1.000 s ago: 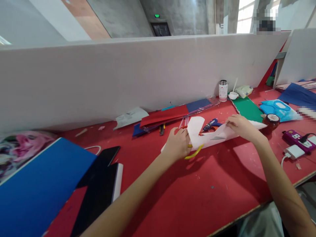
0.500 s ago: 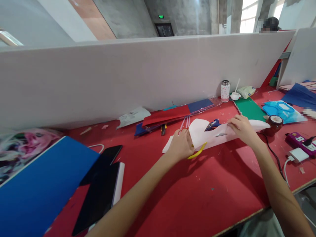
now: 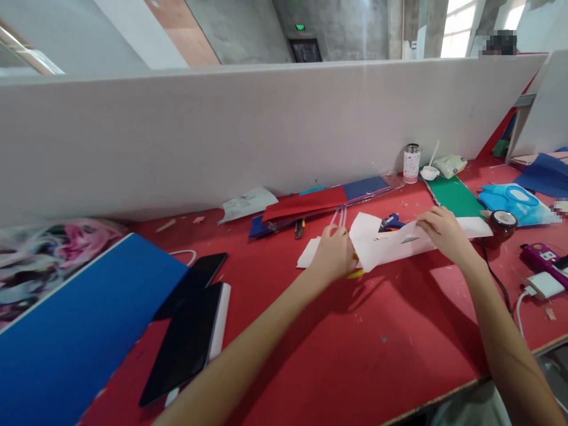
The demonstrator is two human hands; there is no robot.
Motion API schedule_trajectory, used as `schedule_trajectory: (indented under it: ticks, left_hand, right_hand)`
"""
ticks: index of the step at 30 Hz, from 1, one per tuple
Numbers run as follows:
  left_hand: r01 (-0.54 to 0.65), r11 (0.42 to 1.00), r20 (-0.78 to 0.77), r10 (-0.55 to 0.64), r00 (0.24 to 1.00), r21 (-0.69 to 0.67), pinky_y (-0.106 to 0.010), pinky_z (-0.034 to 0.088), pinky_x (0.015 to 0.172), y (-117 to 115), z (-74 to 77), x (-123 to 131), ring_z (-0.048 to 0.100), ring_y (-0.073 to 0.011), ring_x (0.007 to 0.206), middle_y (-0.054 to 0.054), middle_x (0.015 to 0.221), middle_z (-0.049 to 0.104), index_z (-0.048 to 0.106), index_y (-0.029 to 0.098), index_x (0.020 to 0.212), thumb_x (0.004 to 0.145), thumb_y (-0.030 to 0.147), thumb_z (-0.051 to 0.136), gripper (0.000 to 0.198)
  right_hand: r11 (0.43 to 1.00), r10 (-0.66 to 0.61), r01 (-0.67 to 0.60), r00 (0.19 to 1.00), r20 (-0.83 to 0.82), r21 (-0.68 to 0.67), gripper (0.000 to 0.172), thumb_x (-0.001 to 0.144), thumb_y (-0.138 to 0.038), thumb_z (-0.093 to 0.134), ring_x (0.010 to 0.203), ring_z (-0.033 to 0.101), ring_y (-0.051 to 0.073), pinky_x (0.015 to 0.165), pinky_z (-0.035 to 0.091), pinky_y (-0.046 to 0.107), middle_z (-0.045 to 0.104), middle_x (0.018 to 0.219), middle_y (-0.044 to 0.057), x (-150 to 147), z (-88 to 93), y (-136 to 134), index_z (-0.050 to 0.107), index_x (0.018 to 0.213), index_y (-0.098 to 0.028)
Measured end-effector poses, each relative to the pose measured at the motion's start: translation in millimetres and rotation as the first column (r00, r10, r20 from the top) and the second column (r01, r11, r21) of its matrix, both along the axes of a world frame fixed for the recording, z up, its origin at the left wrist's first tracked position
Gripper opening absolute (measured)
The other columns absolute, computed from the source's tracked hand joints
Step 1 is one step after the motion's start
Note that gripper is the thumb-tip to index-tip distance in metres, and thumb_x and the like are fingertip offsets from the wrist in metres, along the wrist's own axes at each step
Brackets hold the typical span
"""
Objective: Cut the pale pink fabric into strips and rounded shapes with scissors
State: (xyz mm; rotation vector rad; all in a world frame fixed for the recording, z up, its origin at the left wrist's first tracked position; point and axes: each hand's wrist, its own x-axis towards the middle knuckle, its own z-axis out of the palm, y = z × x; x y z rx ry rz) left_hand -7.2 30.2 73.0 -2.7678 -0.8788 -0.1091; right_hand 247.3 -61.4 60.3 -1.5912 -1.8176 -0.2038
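Observation:
A long sheet of white paper (image 3: 384, 249) is held above the red table, its left part folded up into a flap. My right hand (image 3: 439, 232) pinches the paper's upper edge near its right end. My left hand (image 3: 332, 254) is closed at the paper's left end, around what look like yellow-handled scissors (image 3: 356, 274); most of them is hidden by the hand and the paper. A grey pointed patch, perhaps a blade, shows at the middle of the sheet. Another white piece of paper (image 3: 307, 254) lies beside my left hand. Behind the sheet rests a blue tool (image 3: 391, 222), partly covered.
Red and blue sheets (image 3: 306, 204) and a utility knife (image 3: 299, 228) lie behind my left hand. To the left are a blue board (image 3: 97, 319) and a black tablet (image 3: 181, 343). A dark jar (image 3: 503, 223), wipes pack (image 3: 510, 204) and purple power strip (image 3: 544, 260) stand right.
The view has shifted slightly left. The paper's flap has turned downward over the yellow handle, which now shows less. Both hands keep their hold.

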Motion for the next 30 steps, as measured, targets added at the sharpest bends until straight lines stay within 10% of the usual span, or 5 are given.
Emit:
schedule_trajectory:
  ticks: [8, 14, 30]
  left_hand:
    - [0.020, 0.998, -0.052, -0.016, 0.998, 0.062, -0.048, 0.027, 0.092, 0, 14.9, 2, 0.055, -0.0287, 0.088, -0.013, 0.086, 0.068, 0.069, 0.019, 0.087, 0.081, 0.027, 0.051, 0.020]
    - [-0.012, 1.000, 0.041, 0.012, 0.999, -0.017, -0.047, 0.027, 0.097, -7, 9.8, 14, 0.052, -0.0307, 0.101, -0.013, 0.114, 0.062, 0.057, 0.016, 0.120, 0.070, 0.037, 0.062, 0.054]
    - [-0.031, 0.995, 0.146, 0.045, 0.988, -0.100, -0.043, 0.033, 0.090, -15, -2.3, 20, 0.053, -0.0289, 0.097, -0.011, 0.105, 0.062, 0.057, 0.019, 0.116, 0.071, 0.046, 0.063, 0.053]
  right_hand:
    - [0.999, 0.028, -0.027, 0.999, -0.039, 0.028, 0.022, 0.092, -0.022, 0.044, 0.078, 0.052, 0.023, 0.073, 0.038, 0.036, 0.062, 0.081, 0.007, -1, 2.2, 1, 0.064, 0.084, -0.022]
    - [0.998, 0.038, -0.036, 0.998, -0.046, 0.043, 0.022, 0.092, -0.021, 0.044, 0.076, 0.053, 0.022, 0.073, 0.037, 0.035, 0.061, 0.079, 0.006, -3, 3.9, 0, 0.064, 0.083, -0.021]
    - [0.998, 0.026, -0.023, 0.998, -0.062, 0.059, 0.022, 0.093, -0.023, 0.043, 0.075, 0.050, 0.023, 0.071, 0.037, 0.035, 0.059, 0.076, 0.006, -4, 7.2, -5, 0.063, 0.084, -0.022]
